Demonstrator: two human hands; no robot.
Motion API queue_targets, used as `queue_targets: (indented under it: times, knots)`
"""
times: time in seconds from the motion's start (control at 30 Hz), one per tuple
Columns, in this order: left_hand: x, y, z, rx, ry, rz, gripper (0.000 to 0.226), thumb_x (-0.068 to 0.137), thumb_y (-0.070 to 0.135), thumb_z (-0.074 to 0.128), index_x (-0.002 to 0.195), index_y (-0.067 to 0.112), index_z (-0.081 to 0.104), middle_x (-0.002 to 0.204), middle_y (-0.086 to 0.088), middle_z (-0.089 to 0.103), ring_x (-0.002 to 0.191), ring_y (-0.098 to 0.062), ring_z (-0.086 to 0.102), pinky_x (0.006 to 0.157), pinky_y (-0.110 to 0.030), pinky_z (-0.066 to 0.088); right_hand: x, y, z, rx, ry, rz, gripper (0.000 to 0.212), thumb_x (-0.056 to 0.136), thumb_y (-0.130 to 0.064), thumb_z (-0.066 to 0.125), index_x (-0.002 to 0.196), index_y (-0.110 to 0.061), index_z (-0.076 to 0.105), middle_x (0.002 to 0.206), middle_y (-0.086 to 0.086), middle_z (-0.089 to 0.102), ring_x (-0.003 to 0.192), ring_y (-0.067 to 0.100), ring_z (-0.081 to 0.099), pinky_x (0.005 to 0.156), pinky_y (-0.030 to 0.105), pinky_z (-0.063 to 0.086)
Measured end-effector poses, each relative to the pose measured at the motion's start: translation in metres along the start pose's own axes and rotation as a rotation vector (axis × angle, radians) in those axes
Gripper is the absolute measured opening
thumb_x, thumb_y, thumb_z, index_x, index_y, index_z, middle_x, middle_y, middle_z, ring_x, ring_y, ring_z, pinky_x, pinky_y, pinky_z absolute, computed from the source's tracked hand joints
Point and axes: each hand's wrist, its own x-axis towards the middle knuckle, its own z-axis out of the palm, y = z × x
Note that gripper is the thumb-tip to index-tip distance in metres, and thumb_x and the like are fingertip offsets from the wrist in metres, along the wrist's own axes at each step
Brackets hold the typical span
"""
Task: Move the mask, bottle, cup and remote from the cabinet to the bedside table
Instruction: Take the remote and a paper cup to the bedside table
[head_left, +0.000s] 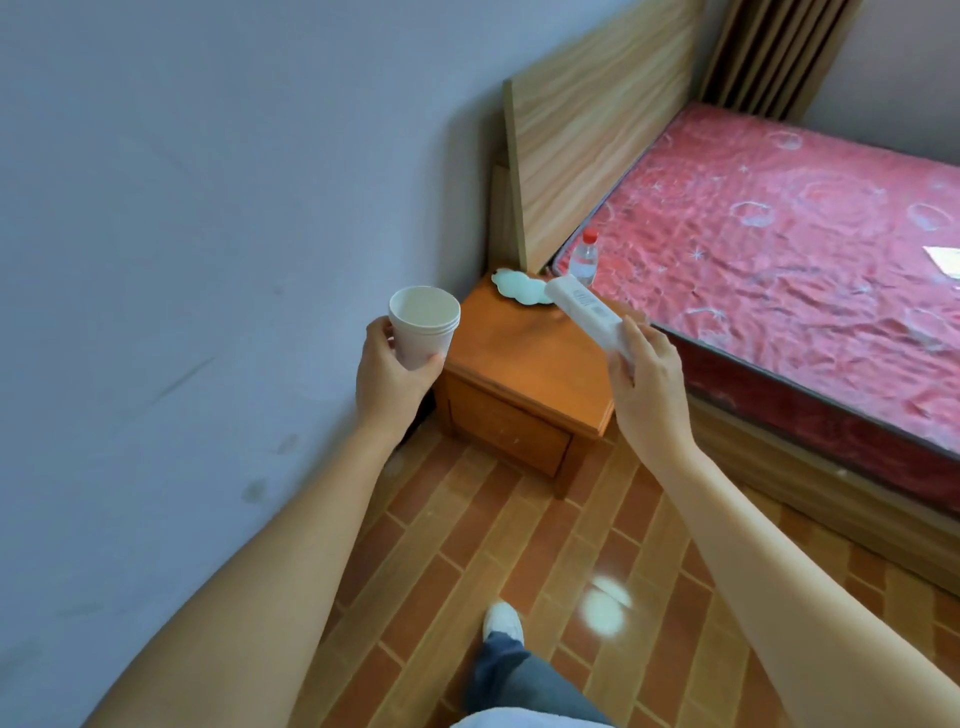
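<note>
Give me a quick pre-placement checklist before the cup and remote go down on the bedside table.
1. Left hand grips cup: ok.
2. Right hand holds remote: ok.
3. Bare space on bedside table front: ok.
4. Mask already on table, at back: ok.
5. Bottle upright at back, by mattress: ok.
6. Cup empty: cannot tell.

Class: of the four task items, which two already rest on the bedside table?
The mask and bottle; the cup and remote are in hand.
</note>
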Motion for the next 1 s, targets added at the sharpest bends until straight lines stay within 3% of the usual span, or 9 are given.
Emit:
queue_targets:
  times: [0.3, 0.47, 0.63, 0.8, 0.9, 1.0]
  knots:
    - [0.129, 0.008, 0.063, -0.005, -0.053, 0.024, 0.064, 0.073, 0.031, 0.074, 0.123, 0.009, 0.042, 0.124, -0.008, 0.053, 0.108, -0.021, 0.052, 0.084, -0.033, 0.049, 0.12, 0.013, 0.038, -0.012, -0.015, 0.035, 0.039, 0.094, -0.009, 0.043, 0.133, -0.003, 0.041, 0.129, 0.02, 0.048, 0.118, 0.032, 0.042, 0.095, 0.036, 0.036]
    - [0.191, 0.005, 0.101, -0.031, -0.132, 0.047, 0.063, 0.073, 0.03, 0.075, 0.122, 0.009, 0.042, 0.123, -0.008, 0.054, 0.099, -0.014, 0.05, 0.078, -0.027, 0.045, 0.173, 0.023, 0.063, -0.053, 0.016, 0.061, 0.036, 0.093, -0.007, 0.044, 0.128, -0.002, 0.045, 0.125, 0.021, 0.051, 0.114, 0.033, 0.045, 0.091, 0.038, 0.038]
    - [0.273, 0.009, 0.142, -0.09, -0.266, 0.071, 0.062, 0.072, 0.027, 0.076, 0.121, 0.011, 0.042, 0.118, -0.003, 0.054, 0.095, -0.011, 0.048, 0.077, -0.026, 0.045, 0.232, 0.029, 0.092, -0.086, 0.109, 0.132, 0.035, 0.093, -0.007, 0.045, 0.128, -0.003, 0.045, 0.122, 0.02, 0.053, 0.107, 0.035, 0.05, 0.087, 0.051, 0.044]
    - [0.341, 0.018, 0.183, -0.143, -0.41, 0.085, 0.056, 0.07, 0.017, 0.077, 0.116, 0.009, 0.046, 0.108, 0.003, 0.054, 0.092, -0.01, 0.051, 0.07, -0.014, 0.041, 0.279, 0.037, 0.109, -0.102, 0.19, 0.269, 0.038, 0.092, -0.005, 0.045, 0.13, 0.001, 0.043, 0.123, 0.023, 0.051, 0.11, 0.035, 0.048, 0.09, 0.041, 0.042]
    - [0.365, 0.018, 0.214, -0.167, -0.509, 0.092, 0.06, 0.067, 0.021, 0.08, 0.115, 0.009, 0.045, 0.106, 0.005, 0.055, 0.094, -0.013, 0.056, 0.079, -0.026, 0.046, 0.296, 0.046, 0.11, -0.142, 0.231, 0.34, 0.039, 0.093, -0.006, 0.044, 0.132, 0.001, 0.041, 0.122, 0.024, 0.051, 0.11, 0.035, 0.048, 0.091, 0.043, 0.043]
    - [0.373, 0.023, 0.242, -0.201, -0.607, 0.091, 0.063, 0.066, 0.023, 0.081, 0.116, 0.011, 0.043, 0.107, 0.005, 0.054, 0.096, -0.013, 0.055, 0.081, -0.027, 0.047, 0.304, 0.057, 0.105, -0.189, 0.277, 0.418, 0.04, 0.094, -0.007, 0.043, 0.132, 0.003, 0.041, 0.124, 0.025, 0.05, 0.114, 0.036, 0.047, 0.096, 0.042, 0.041]
